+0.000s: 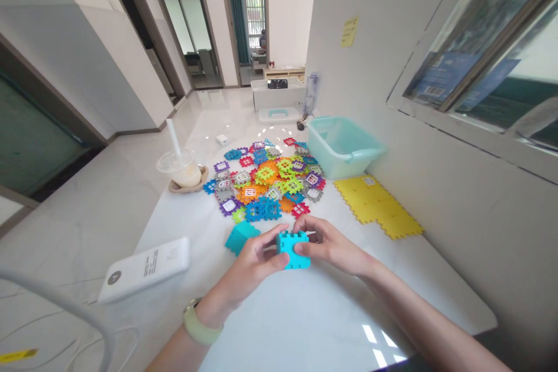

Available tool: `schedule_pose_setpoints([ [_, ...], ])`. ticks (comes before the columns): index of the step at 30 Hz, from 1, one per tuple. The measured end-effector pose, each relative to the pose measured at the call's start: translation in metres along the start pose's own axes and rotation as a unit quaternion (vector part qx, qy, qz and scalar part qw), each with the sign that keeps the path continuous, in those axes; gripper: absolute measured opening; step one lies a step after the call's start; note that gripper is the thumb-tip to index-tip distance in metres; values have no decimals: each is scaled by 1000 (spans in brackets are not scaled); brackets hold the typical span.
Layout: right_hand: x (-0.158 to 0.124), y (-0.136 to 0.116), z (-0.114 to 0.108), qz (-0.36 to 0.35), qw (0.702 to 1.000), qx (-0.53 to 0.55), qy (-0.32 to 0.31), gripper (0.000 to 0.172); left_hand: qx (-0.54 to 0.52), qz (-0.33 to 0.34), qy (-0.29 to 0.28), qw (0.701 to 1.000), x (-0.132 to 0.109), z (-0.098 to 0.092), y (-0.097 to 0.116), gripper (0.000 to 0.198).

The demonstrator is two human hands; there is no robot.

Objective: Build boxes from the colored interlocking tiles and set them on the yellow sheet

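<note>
We're pinching a light, stiff blue plastic tile cube [290,250] between left hand [250,264] and right hand [329,244], best gripped on flat faces, not notched edges.

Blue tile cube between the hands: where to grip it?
Take the blue tile cube by its notched top edge, coming from above: those teeth stand exposed and should give fingers purchase, while the left hand and right hand cover its sides. Probably the clearest approach.
</note>
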State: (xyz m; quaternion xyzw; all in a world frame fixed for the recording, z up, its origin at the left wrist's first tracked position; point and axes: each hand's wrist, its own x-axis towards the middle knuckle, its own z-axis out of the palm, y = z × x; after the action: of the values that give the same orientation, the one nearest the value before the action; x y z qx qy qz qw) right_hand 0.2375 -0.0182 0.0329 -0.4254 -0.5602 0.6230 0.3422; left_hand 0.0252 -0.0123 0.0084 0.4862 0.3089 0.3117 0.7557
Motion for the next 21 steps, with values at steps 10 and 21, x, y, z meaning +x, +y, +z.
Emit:
schedule_pose_setpoints([
  [10, 0, 3, 6, -16, 999, 10, 37, 55, 99, 94, -5, 991, -4, 4, -1, 49],
  [21, -8, -5, -5, -117, 968, -218, -35, 46, 414, 216, 42, 883, -10, 7, 13, 63],
])
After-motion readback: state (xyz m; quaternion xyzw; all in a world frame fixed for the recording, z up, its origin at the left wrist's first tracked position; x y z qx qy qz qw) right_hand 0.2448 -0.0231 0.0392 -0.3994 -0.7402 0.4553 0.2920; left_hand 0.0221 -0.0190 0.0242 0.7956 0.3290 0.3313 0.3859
